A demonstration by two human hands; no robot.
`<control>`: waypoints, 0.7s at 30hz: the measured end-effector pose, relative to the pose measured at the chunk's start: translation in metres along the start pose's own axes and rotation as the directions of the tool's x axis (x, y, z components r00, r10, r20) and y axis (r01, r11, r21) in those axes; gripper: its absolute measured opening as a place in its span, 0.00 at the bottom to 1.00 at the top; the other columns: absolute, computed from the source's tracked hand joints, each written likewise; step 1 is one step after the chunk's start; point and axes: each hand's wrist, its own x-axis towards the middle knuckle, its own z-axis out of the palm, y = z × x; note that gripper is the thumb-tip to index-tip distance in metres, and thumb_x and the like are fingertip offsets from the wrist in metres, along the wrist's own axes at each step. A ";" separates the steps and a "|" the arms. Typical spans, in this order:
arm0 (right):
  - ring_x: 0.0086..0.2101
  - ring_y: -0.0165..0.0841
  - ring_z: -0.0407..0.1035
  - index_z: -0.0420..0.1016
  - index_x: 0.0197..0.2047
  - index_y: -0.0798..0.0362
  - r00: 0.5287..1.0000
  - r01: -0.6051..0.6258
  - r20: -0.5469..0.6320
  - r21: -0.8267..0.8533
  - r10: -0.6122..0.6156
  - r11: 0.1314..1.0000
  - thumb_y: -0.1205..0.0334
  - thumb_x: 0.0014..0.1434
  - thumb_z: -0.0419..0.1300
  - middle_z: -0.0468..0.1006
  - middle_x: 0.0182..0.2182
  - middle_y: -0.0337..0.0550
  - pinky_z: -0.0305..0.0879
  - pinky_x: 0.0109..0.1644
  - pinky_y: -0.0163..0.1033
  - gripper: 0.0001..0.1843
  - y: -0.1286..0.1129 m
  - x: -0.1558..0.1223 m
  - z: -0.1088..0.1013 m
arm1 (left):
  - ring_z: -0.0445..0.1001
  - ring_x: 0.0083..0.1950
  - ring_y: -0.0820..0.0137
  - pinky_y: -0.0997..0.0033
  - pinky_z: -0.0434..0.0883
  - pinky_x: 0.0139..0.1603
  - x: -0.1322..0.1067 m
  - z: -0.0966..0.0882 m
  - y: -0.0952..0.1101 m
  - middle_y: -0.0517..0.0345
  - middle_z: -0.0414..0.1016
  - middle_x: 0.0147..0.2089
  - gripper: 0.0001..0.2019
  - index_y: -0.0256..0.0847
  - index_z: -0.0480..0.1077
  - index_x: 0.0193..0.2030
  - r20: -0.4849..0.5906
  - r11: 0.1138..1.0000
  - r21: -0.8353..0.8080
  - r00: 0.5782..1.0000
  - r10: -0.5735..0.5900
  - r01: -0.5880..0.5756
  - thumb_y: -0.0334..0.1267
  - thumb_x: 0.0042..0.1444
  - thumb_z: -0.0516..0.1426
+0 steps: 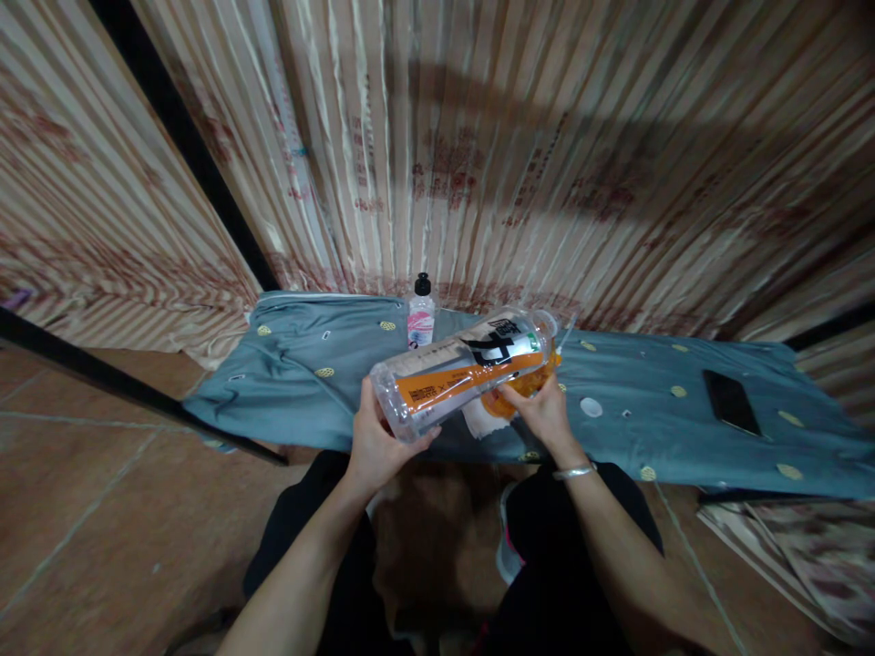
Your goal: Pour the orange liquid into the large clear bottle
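Observation:
A large clear plastic bottle (465,372) with an orange, black and white label lies on its side in mid-air, over the front edge of a low surface draped in blue-grey cloth (307,364). My left hand (377,435) grips its bottom end, fingers wrapped round it. My right hand (540,408) is under the bottle near its neck, fingers closed on an orange cloth (523,387) pressed to the bottle's side. A silver bangle sits on my right wrist. A white cap (591,406) lies on the cloth to the right.
A small bottle with a black cap and pink label (420,314) stands at the back of the cloth. A dark phone (731,401) lies at the right. A striped curtain hangs behind. Black bars cross the left side above a brown tiled floor. My knees are below.

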 end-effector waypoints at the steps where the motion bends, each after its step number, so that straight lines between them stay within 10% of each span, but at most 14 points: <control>1: 0.60 0.70 0.92 0.83 0.66 0.48 1.000 0.000 0.001 0.002 0.000 1.000 0.15 0.41 0.85 0.97 0.60 0.66 0.90 0.68 0.72 0.62 0.000 0.000 0.000 | 0.99 0.58 0.44 0.42 0.98 0.59 0.000 0.000 -0.001 0.52 0.95 0.55 0.45 0.50 0.74 0.59 0.004 1.000 0.005 1.000 0.003 -0.003 0.61 0.43 0.89; 21: 0.62 0.71 0.91 0.82 0.67 0.50 1.000 -0.025 0.012 -0.001 0.025 1.000 0.18 0.41 0.85 0.96 0.62 0.69 0.88 0.71 0.74 0.62 -0.003 0.001 -0.001 | 0.99 0.59 0.38 0.36 0.98 0.60 0.001 -0.001 -0.001 0.48 0.96 0.56 0.45 0.50 0.74 0.60 0.019 1.000 -0.023 1.000 -0.016 0.016 0.61 0.43 0.89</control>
